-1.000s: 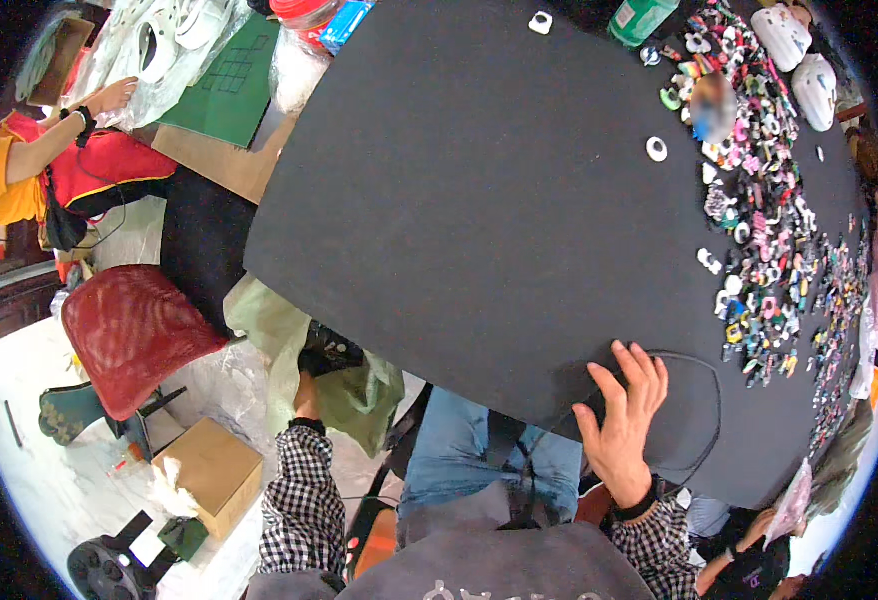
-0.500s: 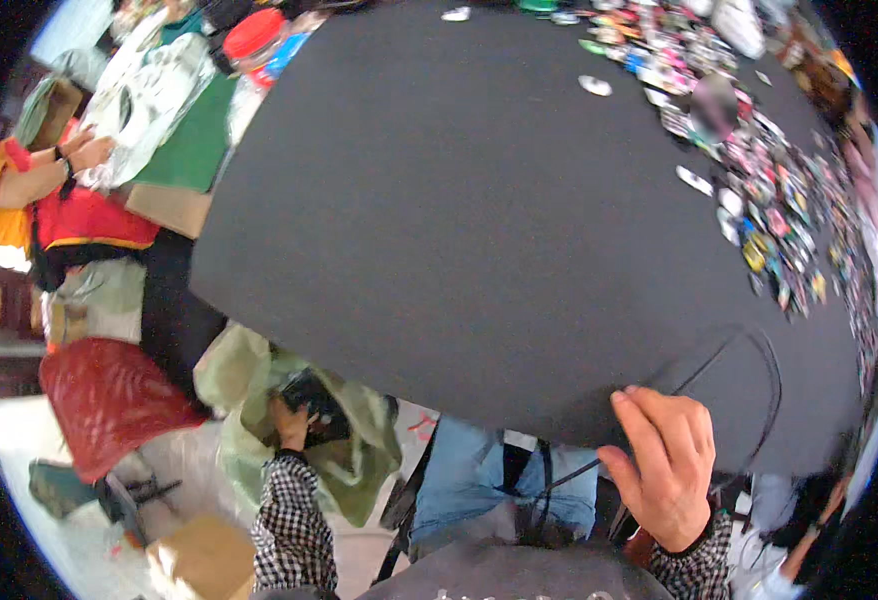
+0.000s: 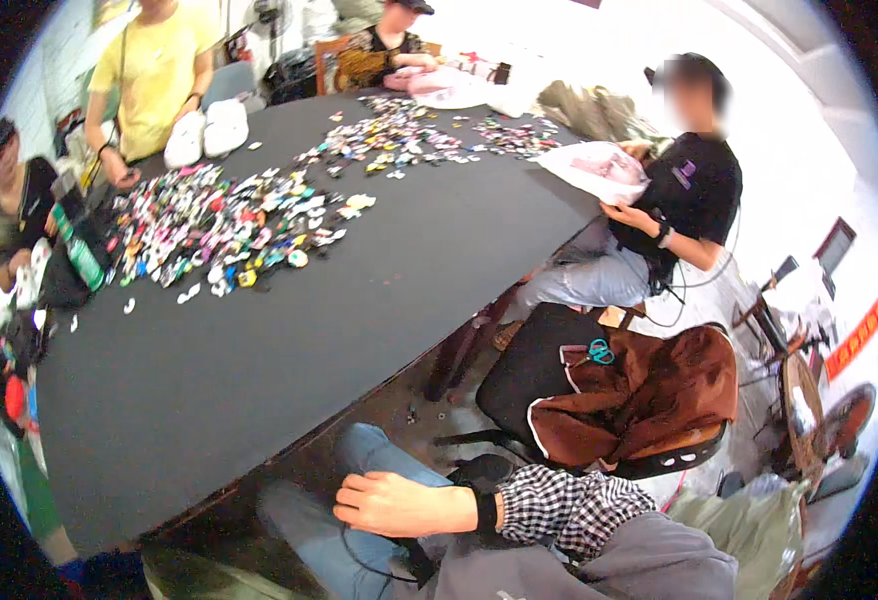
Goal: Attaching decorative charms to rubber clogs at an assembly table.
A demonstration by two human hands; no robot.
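My right hand (image 3: 404,503) rests low over my jeans (image 3: 374,450), near the front edge of the black-topped table (image 3: 299,340). Its fingers are curled inward, and whatever they may hold is hidden. Below the wrist a thin black cable (image 3: 359,562) loops down across my lap. A black-and-white checked sleeve (image 3: 579,505) covers the forearm, with a dark band at the wrist. My left hand is out of the picture.
Small colourful pieces (image 3: 229,225) are heaped on the table, with another heap (image 3: 389,135) farther back. White clogs (image 3: 227,127) stand behind. A co-worker in black (image 3: 694,185) holds a white bag (image 3: 594,172). Brown cloth and teal scissors (image 3: 600,352) lie on a chair.
The view has swung right and up, bringing the co-workers and chair into sight. My right hand has left the tabletop and its fingers have curled. My left hand has gone from view.
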